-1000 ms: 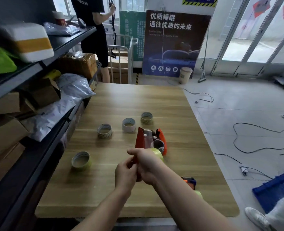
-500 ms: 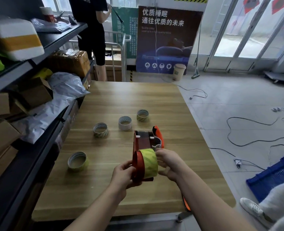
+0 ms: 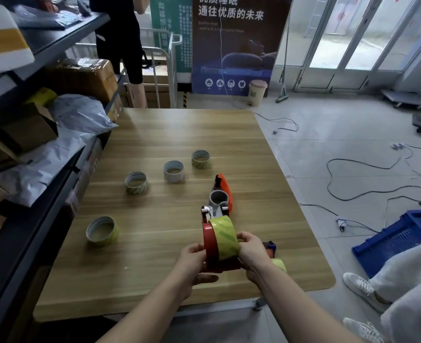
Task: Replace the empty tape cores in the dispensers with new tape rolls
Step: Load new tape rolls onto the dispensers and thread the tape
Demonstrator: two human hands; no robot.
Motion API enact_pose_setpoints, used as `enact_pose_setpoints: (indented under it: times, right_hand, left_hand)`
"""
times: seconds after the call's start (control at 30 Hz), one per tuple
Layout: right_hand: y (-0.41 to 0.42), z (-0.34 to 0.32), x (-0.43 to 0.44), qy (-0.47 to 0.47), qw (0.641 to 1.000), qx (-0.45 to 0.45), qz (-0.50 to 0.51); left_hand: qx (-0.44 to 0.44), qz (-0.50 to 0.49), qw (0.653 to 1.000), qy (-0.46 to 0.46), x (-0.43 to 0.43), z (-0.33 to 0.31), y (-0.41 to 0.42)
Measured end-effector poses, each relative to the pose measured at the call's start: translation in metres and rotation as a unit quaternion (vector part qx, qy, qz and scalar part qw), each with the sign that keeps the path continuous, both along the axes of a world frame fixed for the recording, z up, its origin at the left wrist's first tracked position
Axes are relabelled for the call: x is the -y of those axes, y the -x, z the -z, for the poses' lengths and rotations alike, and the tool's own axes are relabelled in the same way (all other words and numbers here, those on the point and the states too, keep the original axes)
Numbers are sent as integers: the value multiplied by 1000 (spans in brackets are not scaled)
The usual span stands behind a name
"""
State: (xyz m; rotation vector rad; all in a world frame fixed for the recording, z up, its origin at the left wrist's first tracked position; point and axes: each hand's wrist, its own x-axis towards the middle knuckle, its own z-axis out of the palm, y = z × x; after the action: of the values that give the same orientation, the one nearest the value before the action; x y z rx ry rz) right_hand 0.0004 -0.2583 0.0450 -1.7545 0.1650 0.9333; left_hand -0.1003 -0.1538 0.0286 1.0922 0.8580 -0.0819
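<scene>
A red tape dispenser (image 3: 210, 243) is held above the wooden table (image 3: 155, 280), with a yellow-green tape roll (image 3: 225, 237) on its wheel. My left hand (image 3: 192, 261) grips the dispenser's red side and underside. My right hand (image 3: 250, 251) holds the roll from the right. Behind lies an orange dispenser (image 3: 225, 191) with a grey hub (image 3: 218, 197). A third dispenser (image 3: 270, 247) with a yellow roll (image 3: 279, 264) sits partly hidden behind my right wrist. Several rolls and cores stand on the table: near left (image 3: 102, 231), middle (image 3: 136, 182), white (image 3: 174, 171), far (image 3: 200, 158).
A shelf rack (image 3: 43, 169) with boxes and plastic bags runs along the table's left edge. A person in black (image 3: 120, 45) stands beyond the far end. Cables (image 3: 352, 189) and a blue crate (image 3: 402, 236) lie on the floor at the right.
The red dispenser with the roll has come down and nearer to me, away from the orange dispenser. My right hand has moved from behind the roll to its right side.
</scene>
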Motion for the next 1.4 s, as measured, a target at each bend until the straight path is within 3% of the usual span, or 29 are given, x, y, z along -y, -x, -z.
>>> enact_pose_setpoints:
  times: [0.2,0.43,0.87,1.0,1.27,1.4]
  right_hand:
    - [11,34,15,-9,999,-23,46]
    - [14,77,33,8,994,-62,90]
    - [0,129,33,52,997,-19,57]
    - [-1,136,35,86,995,-1,42]
    - [-3,142,37,204,975,80,-33]
    - [-3,148,39,225,971,61,-58]
  left_hand:
    - [-69,13,997,12,24,28,-1]
    - [-140,35,988,-47,39,63,-7]
    - [-214,138,960,-120,34,100,-29]
    - [-233,220,928,-190,28,105,-30]
    - [-296,289,816,-405,23,120,-26]
    - [-266,287,827,-404,24,126,-25]
